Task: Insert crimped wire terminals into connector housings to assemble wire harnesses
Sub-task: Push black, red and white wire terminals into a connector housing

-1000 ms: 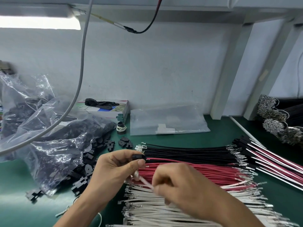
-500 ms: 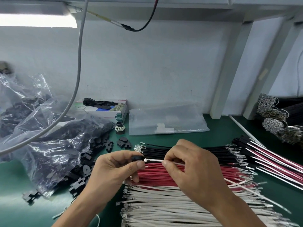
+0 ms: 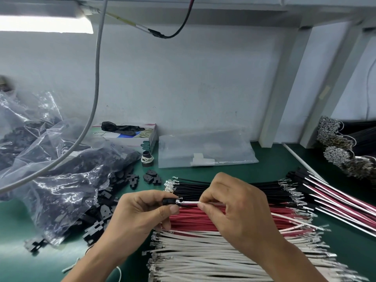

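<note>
The left hand pinched a black housing between thumb and forefinger, above the red wires. At its 3 o'clock, the right hand pinched a white wire, its terminal touching the housing's mouth.

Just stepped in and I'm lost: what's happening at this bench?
A person is building wire harnesses by hand. The left hand pinches a small black connector, and the right hand pinches a white wire, its metal tip right at the connector's opening. Loose black wires, red wires and white wires lie in rows on the green table.
</note>
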{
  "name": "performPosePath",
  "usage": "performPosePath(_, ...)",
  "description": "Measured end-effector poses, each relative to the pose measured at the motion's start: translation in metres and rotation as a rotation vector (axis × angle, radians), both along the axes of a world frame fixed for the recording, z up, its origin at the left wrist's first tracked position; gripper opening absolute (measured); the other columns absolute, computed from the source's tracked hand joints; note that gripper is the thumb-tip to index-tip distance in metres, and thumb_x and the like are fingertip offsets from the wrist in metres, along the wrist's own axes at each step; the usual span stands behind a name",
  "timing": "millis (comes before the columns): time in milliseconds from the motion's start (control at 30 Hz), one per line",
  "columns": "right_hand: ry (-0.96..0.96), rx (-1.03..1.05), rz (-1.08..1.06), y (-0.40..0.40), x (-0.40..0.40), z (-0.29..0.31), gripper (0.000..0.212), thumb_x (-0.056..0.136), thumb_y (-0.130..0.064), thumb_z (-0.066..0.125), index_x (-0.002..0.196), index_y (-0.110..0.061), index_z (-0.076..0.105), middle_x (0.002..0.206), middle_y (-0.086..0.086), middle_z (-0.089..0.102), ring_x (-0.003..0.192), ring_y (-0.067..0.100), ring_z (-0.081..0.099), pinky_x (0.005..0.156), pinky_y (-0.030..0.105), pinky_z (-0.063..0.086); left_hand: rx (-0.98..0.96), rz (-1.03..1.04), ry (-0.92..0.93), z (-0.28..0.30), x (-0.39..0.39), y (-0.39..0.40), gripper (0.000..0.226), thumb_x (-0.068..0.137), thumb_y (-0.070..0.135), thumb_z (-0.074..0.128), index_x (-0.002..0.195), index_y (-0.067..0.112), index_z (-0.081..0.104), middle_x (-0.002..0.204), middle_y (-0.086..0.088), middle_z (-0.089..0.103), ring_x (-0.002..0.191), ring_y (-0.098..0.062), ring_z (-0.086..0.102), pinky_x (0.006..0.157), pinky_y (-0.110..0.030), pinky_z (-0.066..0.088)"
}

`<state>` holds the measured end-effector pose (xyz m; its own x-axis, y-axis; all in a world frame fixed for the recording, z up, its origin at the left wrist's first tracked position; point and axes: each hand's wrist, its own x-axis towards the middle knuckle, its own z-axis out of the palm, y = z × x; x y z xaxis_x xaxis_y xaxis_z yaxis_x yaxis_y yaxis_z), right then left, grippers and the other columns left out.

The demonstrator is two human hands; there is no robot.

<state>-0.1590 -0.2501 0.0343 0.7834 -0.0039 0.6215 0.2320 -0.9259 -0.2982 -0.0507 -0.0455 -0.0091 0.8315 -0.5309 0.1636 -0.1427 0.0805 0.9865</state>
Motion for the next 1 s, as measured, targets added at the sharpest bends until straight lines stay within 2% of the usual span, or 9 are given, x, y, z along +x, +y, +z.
performPosePath(133, 0.134, 0.334, 0.054, -0.006, 0.005, -0.008, 0.011, 0.081, -0.028, 0.079, 0.076, -0.029, 0.071, 0.079, -0.015, 0.06, 0.076, 0.009, 0.061, 0.065, 0.02, 0.046, 0.015, -0.035, 0.004, 0.001, -0.001, 0.001, 0.028, 0.071, 0.021, 0.087, 0.097, 0.011, 0.083, 0.069, -0.017, 0.074, 0.055, -0.02, 0.066, 0.051, -0.024, 0.052)
performPosePath(200, 0.165, 0.423, 0.076, -0.005, 0.006, -0.013, 0.012, 0.081, -0.023, 0.082, 0.075, -0.028, 0.072, 0.078, -0.012, 0.061, 0.075, 0.013, 0.06, 0.065, 0.02, 0.045, 0.022, -0.024, -0.01, 0.001, -0.002, 0.001, 0.027, 0.072, 0.021, 0.087, 0.097, 0.012, 0.083, 0.069, -0.018, 0.074, 0.055, -0.02, 0.066, 0.051, -0.024, 0.052)
performPosePath(400, 0.009, 0.172, 0.034, 0.011, 0.008, -0.024, 0.01, 0.085, -0.026, 0.073, 0.077, -0.024, 0.068, 0.078, -0.016, 0.054, 0.069, 0.002, 0.054, 0.061, 0.02, 0.045, 0.038, 0.041, -0.108, 0.004, -0.003, 0.0, 0.019, 0.073, 0.011, 0.083, 0.091, 0.015, 0.084, 0.069, -0.02, 0.073, 0.051, -0.019, 0.065, 0.05, -0.018, 0.051)
performPosePath(533, -0.04, 0.153, 0.031, 0.011, 0.009, -0.024, 0.011, 0.087, -0.026, 0.071, 0.078, -0.022, 0.066, 0.078, -0.016, 0.052, 0.069, 0.002, 0.052, 0.062, 0.018, 0.043, 0.042, 0.034, -0.131, 0.009, -0.006, -0.001, 0.018, 0.071, 0.011, 0.084, 0.089, 0.015, 0.084, 0.063, -0.019, 0.072, 0.049, -0.017, 0.063, 0.048, -0.016, 0.047)
performPosePath(633, -0.01, 0.237, 0.08, 0.008, 0.009, -0.024, 0.009, 0.088, -0.025, 0.071, 0.079, -0.022, 0.069, 0.079, -0.016, 0.054, 0.072, 0.004, 0.056, 0.065, 0.016, 0.043, 0.057, 0.014, -0.146, 0.013, -0.008, 0.0, 0.017, 0.071, 0.011, 0.083, 0.087, 0.015, 0.085, 0.062, -0.016, 0.071, 0.048, -0.014, 0.062, 0.047, -0.015, 0.047)
performPosePath(767, -0.037, 0.206, 0.079, 0.008, 0.009, -0.023, 0.009, 0.088, -0.027, 0.071, 0.08, -0.021, 0.07, 0.08, -0.016, 0.055, 0.073, 0.005, 0.057, 0.065, 0.021, 0.047, 0.087, 0.038, -0.192, 0.013, -0.007, 0.0, 0.015, 0.07, 0.012, 0.084, 0.084, 0.019, 0.085, 0.059, -0.013, 0.071, 0.046, -0.013, 0.06, 0.046, -0.014, 0.046)
performPosePath(900, -0.005, 0.316, 0.099, 0.008, 0.008, -0.026, 0.007, 0.085, -0.024, 0.073, 0.08, -0.022, 0.071, 0.08, -0.015, 0.056, 0.074, 0.008, 0.059, 0.065, 0.017, 0.045, 0.092, 0.03, -0.155, 0.012, -0.004, 0.004, 0.016, 0.071, 0.014, 0.085, 0.087, 0.019, 0.085, 0.059, -0.015, 0.071, 0.047, -0.015, 0.061, 0.047, -0.017, 0.047)
performPosePath(1000, -0.072, 0.134, 0.079, 0.01, 0.009, -0.023, 0.009, 0.089, -0.023, 0.071, 0.08, -0.019, 0.069, 0.08, -0.014, 0.054, 0.071, 0.005, 0.055, 0.063, 0.02, 0.047, 0.181, 0.038, -0.241, 0.013, -0.007, 0.004, 0.013, 0.071, 0.023, 0.084, 0.084, 0.027, 0.084, 0.06, -0.011, 0.071, 0.047, -0.014, 0.062, 0.051, -0.02, 0.051)
